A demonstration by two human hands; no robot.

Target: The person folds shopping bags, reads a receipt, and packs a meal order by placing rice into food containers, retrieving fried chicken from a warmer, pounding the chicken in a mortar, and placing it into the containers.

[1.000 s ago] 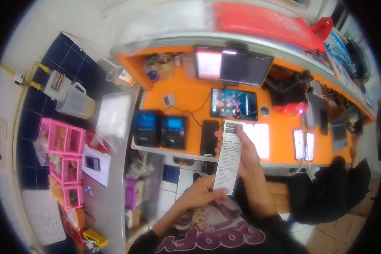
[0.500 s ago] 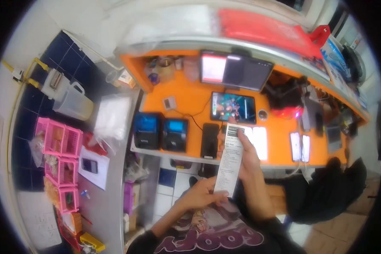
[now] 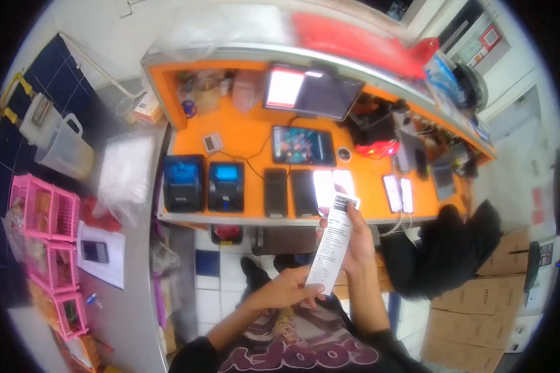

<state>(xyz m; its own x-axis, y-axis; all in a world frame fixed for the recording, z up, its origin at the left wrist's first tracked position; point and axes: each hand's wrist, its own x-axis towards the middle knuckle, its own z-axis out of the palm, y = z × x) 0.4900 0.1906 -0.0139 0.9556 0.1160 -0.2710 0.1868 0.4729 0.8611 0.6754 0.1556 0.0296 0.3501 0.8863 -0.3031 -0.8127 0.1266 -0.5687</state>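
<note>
A long white printed receipt [image 3: 331, 248] is held upright in front of my chest, tilted a little, with a dark block of print near its top. The lower left corner is pinched by my left hand [image 3: 287, 286], thumb over the paper. Farther up, my right hand [image 3: 358, 242] grips the top right edge, its thumb on the front and its fingers behind. Just beyond the receipt lie lit phones [image 3: 323, 189] and dark phones [image 3: 275, 193] on the orange desk [image 3: 242, 140]. A tablet [image 3: 303, 146] with a lit screen sits behind them.
Two black receipt printers [image 3: 184, 183] stand at the desk's left. A monitor [image 3: 314, 91] is at the back. Pink baskets [image 3: 46, 205], a phone [image 3: 95, 252] on paper and a plastic jug [image 3: 68, 149] line the left side. Cardboard boxes [image 3: 473, 311] and black cloth [image 3: 442, 252] are at right.
The view has swung to the right, so the desk and counter sit farther left in it. Both hands still hold the receipt in nearly the same pose.
</note>
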